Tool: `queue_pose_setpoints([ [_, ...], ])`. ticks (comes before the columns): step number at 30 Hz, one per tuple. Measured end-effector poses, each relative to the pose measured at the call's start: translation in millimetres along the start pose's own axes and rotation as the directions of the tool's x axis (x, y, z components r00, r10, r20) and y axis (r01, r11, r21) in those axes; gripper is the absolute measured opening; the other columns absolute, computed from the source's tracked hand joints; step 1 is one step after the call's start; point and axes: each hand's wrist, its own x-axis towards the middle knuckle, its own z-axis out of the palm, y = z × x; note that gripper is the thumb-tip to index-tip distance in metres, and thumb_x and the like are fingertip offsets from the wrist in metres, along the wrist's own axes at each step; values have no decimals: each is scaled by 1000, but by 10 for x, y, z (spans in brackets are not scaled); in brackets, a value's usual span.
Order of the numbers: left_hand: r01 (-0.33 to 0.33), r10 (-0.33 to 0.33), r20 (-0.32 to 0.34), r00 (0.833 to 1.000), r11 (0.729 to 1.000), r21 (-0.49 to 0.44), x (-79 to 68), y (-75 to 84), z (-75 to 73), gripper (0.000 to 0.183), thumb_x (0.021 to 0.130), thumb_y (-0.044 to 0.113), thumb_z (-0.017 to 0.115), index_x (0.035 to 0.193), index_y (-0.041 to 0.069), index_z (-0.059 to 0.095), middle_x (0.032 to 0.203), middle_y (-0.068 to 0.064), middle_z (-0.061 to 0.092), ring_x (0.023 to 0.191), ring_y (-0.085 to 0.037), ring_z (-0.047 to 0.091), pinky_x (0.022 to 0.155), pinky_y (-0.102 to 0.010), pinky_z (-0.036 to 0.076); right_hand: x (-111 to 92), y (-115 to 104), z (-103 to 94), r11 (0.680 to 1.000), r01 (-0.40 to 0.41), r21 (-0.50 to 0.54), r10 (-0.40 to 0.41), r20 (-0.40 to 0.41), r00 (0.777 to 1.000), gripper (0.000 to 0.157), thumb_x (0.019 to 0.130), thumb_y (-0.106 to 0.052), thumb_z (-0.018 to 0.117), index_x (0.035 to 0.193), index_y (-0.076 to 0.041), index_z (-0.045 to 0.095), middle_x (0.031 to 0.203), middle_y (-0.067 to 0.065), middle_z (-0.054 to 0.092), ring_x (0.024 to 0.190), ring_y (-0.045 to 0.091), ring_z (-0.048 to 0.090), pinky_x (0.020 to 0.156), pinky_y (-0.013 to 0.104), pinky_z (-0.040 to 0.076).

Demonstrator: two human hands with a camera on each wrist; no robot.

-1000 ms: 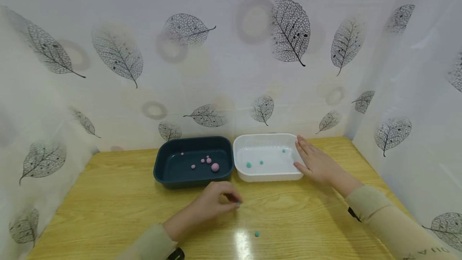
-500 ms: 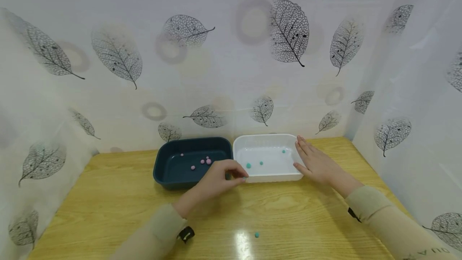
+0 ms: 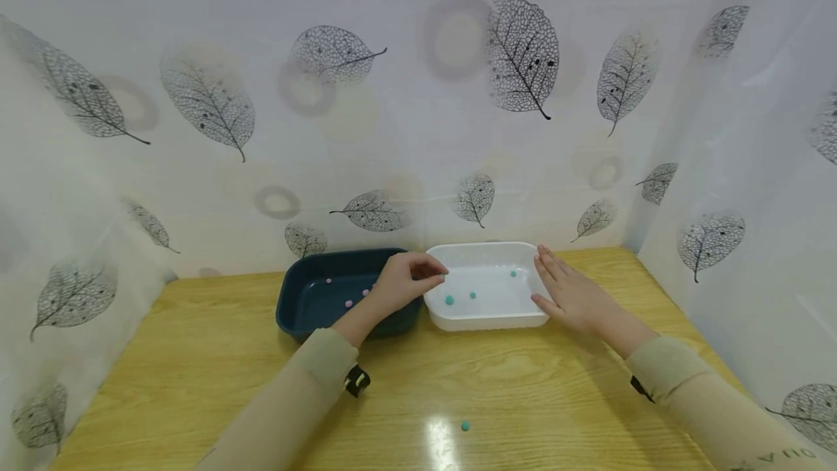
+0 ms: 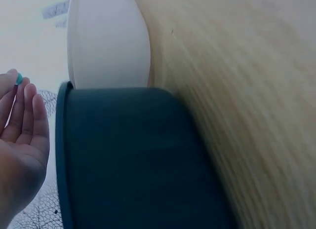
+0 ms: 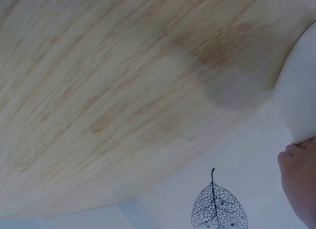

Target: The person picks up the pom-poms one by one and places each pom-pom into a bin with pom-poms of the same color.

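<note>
Between thumb and forefinger, my left hand (image 3: 400, 283) pinches a small teal ball (image 4: 19, 79), clearest in the left wrist view. That hand is over the right side of the dark blue tray (image 3: 284, 307), its fingertips at the left end of the white tray (image 3: 487, 323). Inside the white tray lie three teal balls, one near the front left (image 3: 449, 300). My right hand (image 3: 575, 298) rests against the white tray's right end with its fingers extended. Several pink balls (image 3: 349, 304) lie in the dark tray, partly hidden by my left hand.
Another teal ball (image 3: 465, 426) lies on the wooden table (image 3: 523, 384) near the front. Both trays stand side by side at the back, close to a leaf-patterned curtain (image 3: 418, 137) that also encloses the sides.
My left hand has risen from the table in front of the trays, moving forward with the pinched teal ball to the white tray's left end. The right hand has stayed in place.
</note>
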Motion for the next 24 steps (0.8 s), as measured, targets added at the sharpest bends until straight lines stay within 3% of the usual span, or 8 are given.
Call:
queue_pose_setpoints([
  [11, 98, -98, -48, 994, 995, -14, 227, -106, 34, 17, 99, 7, 74, 113, 0, 79, 110, -17, 79, 99, -29, 74, 84, -27, 61, -3, -8, -4, 1000, -4, 9, 4, -4, 1000, 76, 111, -36, 50, 159, 18, 26, 172, 37, 15, 159, 54, 22, 128, 64, 29],
  [24, 144, -141, -96, 985, 989, 28, 387, -237, 100, 15, 99, 8, 75, 111, 3, 80, 111, -17, 79, 104, -32, 74, 91, -37, 62, 1, 10, 18, 1000, -6, 7, 6, 1, 1000, 76, 112, -37, 48, 160, 18, 26, 172, 36, 15, 159, 53, 21, 128, 64, 28],
])
